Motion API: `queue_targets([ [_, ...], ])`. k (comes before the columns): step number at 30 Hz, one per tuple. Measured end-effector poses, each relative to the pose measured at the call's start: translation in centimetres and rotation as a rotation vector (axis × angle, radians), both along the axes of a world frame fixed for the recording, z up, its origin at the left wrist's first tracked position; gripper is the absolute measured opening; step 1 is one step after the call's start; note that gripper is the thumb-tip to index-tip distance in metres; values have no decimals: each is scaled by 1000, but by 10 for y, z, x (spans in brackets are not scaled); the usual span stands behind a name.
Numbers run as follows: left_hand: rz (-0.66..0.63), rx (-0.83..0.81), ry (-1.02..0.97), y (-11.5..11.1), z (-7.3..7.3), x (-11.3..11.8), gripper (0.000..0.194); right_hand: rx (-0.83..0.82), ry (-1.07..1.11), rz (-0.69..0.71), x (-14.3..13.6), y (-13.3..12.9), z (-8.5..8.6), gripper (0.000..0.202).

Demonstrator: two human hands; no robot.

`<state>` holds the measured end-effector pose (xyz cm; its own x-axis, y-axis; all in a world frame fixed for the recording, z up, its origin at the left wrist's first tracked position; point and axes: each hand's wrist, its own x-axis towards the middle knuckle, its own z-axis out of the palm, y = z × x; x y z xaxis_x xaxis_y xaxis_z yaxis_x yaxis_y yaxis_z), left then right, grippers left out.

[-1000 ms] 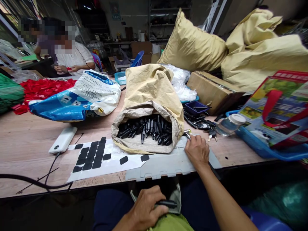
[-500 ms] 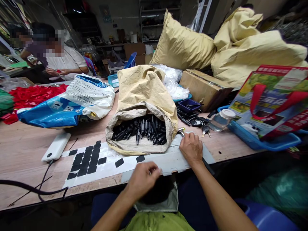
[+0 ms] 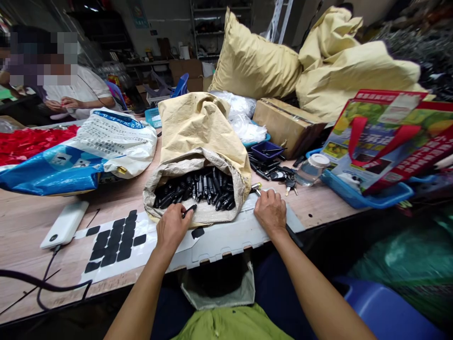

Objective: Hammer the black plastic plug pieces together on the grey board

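Observation:
A beige woven sack [image 3: 198,123] lies with its mouth towards me, holding many black pen-like parts [image 3: 207,186]. My left hand [image 3: 173,226] is at the lower lip of the sack, its fingers closed on one black pen-like part [image 3: 190,210]. To the right of the sack mouth, my right hand [image 3: 271,212] rests with curled fingers beside a small metal piece with a yellowish end [image 3: 257,190]. A dark bar [image 3: 294,237] sticks out beyond that wrist. Whatever lies beneath the right fingers is hidden. Both hands are over a grey board [image 3: 226,241].
Black stickers [image 3: 116,236] on a white sheet and a white power bank [image 3: 65,224] lie left. Keys [image 3: 290,185], a jar [image 3: 313,170] and a blue basket [image 3: 368,193] stand right. A blue-white bag [image 3: 116,141] sits left; a person [image 3: 85,89] works behind.
My left hand has moved forward and left, from the board's front edge to the sack mouth, and a black pen-like part now shows in its fingers. The right hand stays by the metal piece.

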<state>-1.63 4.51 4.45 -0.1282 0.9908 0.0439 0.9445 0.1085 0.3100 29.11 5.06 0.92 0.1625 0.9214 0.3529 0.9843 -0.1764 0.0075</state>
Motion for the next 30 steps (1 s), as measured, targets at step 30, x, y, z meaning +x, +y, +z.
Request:
queue_targets([
  [30,-346,67,-426,-39,-38,39,16,162,789,349,-8,-51,39,30],
])
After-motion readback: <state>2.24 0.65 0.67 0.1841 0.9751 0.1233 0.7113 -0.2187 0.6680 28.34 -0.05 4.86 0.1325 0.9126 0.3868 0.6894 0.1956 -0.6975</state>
